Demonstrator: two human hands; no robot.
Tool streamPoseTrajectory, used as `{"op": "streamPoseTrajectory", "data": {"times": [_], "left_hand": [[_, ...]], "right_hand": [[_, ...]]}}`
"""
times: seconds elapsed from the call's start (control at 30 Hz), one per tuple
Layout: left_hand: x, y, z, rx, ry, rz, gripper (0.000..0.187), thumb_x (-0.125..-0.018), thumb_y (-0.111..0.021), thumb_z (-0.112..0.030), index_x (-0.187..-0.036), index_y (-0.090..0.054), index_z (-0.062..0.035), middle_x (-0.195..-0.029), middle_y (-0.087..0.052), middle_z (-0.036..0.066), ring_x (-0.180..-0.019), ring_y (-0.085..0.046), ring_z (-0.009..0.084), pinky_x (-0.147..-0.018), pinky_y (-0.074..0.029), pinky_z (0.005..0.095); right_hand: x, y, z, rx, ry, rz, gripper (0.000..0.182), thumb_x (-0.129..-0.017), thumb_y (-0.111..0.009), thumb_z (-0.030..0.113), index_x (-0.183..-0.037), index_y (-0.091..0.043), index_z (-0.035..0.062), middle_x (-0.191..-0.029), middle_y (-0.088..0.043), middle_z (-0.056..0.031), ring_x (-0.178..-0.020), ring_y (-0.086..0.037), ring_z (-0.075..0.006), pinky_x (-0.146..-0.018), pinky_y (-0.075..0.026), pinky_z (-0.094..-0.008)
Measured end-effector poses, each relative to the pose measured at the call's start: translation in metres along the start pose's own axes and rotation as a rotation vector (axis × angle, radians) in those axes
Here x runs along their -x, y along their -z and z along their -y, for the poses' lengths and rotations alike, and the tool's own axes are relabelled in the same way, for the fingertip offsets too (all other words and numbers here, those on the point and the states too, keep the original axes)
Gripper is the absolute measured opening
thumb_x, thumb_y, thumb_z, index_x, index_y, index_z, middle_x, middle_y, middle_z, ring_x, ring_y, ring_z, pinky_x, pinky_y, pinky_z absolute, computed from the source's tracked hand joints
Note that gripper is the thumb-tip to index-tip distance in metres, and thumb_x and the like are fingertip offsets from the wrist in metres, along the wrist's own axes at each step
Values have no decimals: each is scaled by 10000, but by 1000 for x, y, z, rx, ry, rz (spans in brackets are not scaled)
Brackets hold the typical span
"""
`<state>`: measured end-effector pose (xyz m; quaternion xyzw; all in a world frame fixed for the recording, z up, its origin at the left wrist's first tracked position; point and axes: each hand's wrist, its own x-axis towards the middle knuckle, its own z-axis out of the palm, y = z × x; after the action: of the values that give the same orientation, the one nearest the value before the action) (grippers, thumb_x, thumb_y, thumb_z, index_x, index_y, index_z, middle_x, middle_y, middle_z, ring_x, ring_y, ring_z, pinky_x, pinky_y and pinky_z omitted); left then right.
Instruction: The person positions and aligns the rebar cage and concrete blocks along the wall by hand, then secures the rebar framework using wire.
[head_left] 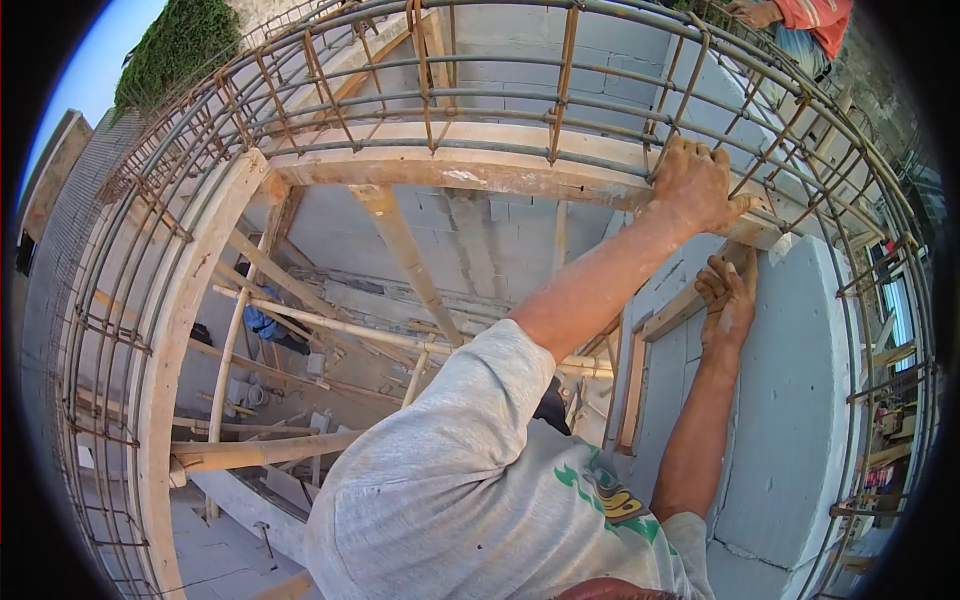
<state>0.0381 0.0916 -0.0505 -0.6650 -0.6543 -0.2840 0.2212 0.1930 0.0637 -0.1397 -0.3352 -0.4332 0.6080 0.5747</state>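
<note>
My left hand (695, 185) is closed over the right end of a horizontal timber beam (470, 172), with its fingers beside the steel bars of a rebar cage (510, 95). Its thumb points right along the beam. Lower down, my right hand (728, 300) is raised against a short piece of wood (738, 257) under the beam end. Its fingers are bent and apart, next to the pale block wall (790, 380); nothing shows in its palm.
The rebar cage curves around the left, top and right. A long board (185, 380) stands at left. Below are bamboo poles (330, 325), a slanted timber post (405, 250) and a person in blue (265, 318). Another person, in an orange top (812, 22), is at the upper right.
</note>
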Motion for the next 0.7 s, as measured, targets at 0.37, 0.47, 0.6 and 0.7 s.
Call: {"op": "streamPoseTrajectory", "data": {"times": [0.37,0.47,0.6,0.7], "left_hand": [[-2,-2,0,41,-2,3,814,-846,-525,-725,-1106,-679,31,-941,-720,186,-950,-680,267,-904,-416,420],[-1,-3,0,44,-1,-3,804,-850,-526,-719,-1108,-679,27,-944,-721,186,-950,-682,268,-901,-419,421],[-2,-2,0,30,3,14,806,-855,-516,-719,-1128,-672,22,-953,-722,184,-957,-681,267,-907,-416,421],[-1,-2,1,44,-1,27,814,-858,-506,-723,-1154,-661,20,-969,-721,185,-977,-675,269,-922,-406,419]], "right_hand": [[-6,-6,4,-18,0,8,705,-942,-539,103,-1550,-184,61,-1030,-659,-188,-726,-680,-205,-644,-567,-293],[-7,-2,4,-16,-2,11,705,-939,-546,101,-1548,-192,64,-1028,-660,-184,-724,-680,-204,-641,-567,-289],[-11,2,3,-29,-11,12,705,-938,-550,104,-1547,-198,69,-1025,-661,-179,-717,-678,-202,-641,-569,-286],[-10,0,4,-2,-3,8,687,-943,-541,109,-1544,-208,68,-1023,-660,-177,-712,-677,-201,-640,-571,-283]]}}
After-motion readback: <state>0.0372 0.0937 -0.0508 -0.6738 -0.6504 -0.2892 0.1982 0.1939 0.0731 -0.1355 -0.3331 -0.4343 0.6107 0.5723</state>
